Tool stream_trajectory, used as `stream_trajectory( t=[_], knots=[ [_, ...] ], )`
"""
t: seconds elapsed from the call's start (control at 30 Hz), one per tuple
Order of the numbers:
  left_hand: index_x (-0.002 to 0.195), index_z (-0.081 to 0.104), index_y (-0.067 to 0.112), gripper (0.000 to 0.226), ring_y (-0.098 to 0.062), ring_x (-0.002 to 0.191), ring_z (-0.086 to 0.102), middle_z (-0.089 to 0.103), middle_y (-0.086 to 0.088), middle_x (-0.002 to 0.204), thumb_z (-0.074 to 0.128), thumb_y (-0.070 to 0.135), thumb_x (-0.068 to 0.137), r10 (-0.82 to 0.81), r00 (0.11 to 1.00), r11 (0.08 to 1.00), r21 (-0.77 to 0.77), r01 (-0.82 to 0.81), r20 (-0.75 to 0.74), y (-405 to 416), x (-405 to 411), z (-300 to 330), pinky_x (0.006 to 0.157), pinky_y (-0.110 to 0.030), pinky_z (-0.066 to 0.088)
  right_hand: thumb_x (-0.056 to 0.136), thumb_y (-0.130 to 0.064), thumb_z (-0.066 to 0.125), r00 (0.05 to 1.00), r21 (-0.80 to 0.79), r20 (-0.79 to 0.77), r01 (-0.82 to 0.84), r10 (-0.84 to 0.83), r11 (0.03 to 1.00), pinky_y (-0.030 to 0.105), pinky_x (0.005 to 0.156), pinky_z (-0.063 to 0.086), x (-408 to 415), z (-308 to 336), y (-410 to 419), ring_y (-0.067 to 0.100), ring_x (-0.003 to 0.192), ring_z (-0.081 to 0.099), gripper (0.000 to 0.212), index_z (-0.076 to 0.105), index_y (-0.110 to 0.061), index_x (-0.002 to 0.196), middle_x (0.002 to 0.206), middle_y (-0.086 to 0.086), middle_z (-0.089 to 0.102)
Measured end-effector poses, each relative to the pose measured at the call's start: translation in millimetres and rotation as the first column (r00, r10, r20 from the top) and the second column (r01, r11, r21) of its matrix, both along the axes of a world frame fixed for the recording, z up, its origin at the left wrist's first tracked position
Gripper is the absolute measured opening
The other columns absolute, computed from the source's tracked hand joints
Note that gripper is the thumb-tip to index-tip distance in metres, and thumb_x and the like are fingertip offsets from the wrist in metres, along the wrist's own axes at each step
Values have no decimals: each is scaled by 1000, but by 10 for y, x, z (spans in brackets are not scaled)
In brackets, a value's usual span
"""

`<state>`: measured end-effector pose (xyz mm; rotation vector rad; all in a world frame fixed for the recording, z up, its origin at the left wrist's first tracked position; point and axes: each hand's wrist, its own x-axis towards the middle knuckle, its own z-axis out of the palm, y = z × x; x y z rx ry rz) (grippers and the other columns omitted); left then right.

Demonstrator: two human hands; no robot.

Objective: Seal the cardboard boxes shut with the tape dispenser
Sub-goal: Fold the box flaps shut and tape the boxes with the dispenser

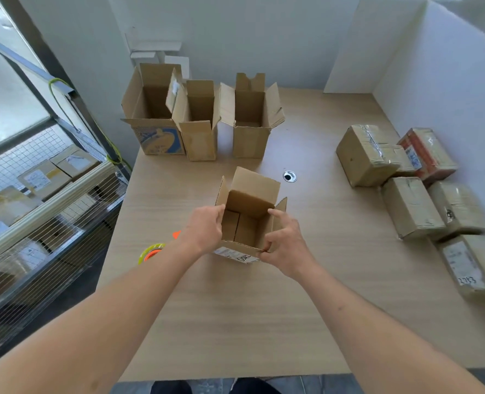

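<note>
The tape dispenser [150, 252] sat left of the open box [247, 223], largely hidden behind the left forearm, only a yellow-and-orange edge showing. The left hand [204, 230] held a narrow grip on the open box's left flap. The box stood mid-bench [235, 322], its label half covered. The right hand [285, 245] pinched the near flap's right corner. Right of the box lay taped boxes [411, 206], the nearest one's label blurred.
</note>
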<state>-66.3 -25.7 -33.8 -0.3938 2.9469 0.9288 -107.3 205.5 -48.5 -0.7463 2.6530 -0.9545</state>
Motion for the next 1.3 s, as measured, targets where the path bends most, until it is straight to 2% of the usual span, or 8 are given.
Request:
stream_trajectory(
  t=[0.1, 0.27, 0.37, 0.53, 0.73, 0.9, 1.07, 1.3],
  knots=[
    [147, 50, 8, 48, -31, 117, 61, 68, -14, 127, 47, 4, 100, -29, 997, 999, -40, 32, 73, 35, 61, -52, 97, -31, 45, 65, -11, 89, 999, -32, 6, -54, 54, 998, 26, 103, 35, 8, -68, -6, 16, 141, 30, 31, 62, -22, 54, 157, 1, 36],
    [160, 4, 39, 79, -26, 105, 63, 63, -2, 124, 55, 28, 101, -201, 976, 979, 52, 197, 81, 44, 236, -46, 95, -40, 50, 61, -2, 87, 980, -122, 127, -136, 152, 983, 21, 115, 34, 3, -165, -55, 13, 140, 41, 22, 67, -12, 59, 151, 1, 38],
    [150, 43, 34, 53, -21, 140, 44, 46, 0, 153, 44, 56, 102, -321, 923, 947, 92, 308, 210, 18, 211, -166, 115, -37, 35, 61, -1, 86, 979, -159, 179, -70, 99, 985, 17, 107, 38, 18, -197, -71, 8, 136, 41, 23, 68, -15, 65, 146, 0, 38],
    [123, 71, 37, 85, -15, 142, 38, 35, 6, 159, 28, 94, 76, -359, 852, 933, 110, 344, 382, -13, 198, -265, 114, -41, 36, 71, -17, 90, 965, -147, 261, 43, -3, 988, 26, 84, 53, 89, -264, -133, 10, 107, 62, 33, 70, -24, 96, 117, -6, 52],
    [122, 58, 20, 28, -26, 114, 57, 59, 0, 119, 54, 35, 100, -317, 891, 932, -67, 356, 324, -8, 16, -200, 93, -40, 47, 73, -44, 88, 908, 69, 174, 375, -382, 924, 34, 83, 53, 76, -249, -157, 12, 98, 61, 50, 64, -30, 115, 111, -8, 61],
    [140, 55, 25, 50, -31, 110, 58, 47, -5, 128, 63, 14, 92, -298, 920, 947, -46, 319, 255, 27, 28, -349, 90, -41, 50, 76, -42, 85, 808, 237, 232, 493, -541, 837, 43, 91, 52, 44, -263, -319, 26, 119, 55, 82, 38, -30, 142, 132, 2, 47],
    [134, 65, 23, 43, -36, 127, 53, 22, -13, 161, 68, 17, 92, -317, 927, 943, -33, 330, 198, -47, 6, -523, 103, -41, 48, 82, -30, 82, 782, 245, 266, 510, -563, 824, 42, 98, 48, -35, -344, -463, 30, 126, 52, 91, 26, -34, 154, 138, 4, 42],
    [144, 56, 33, 48, -25, 148, 33, 14, -1, 168, 64, 38, 97, -340, 907, 926, -82, 369, 247, -133, -22, -471, 114, -36, 37, 73, -22, 77, 800, 173, 325, 474, -504, 863, 50, 117, 28, -261, -351, -617, 26, 146, 29, 120, -4, -44, 159, 160, -8, 27]
  ],
)
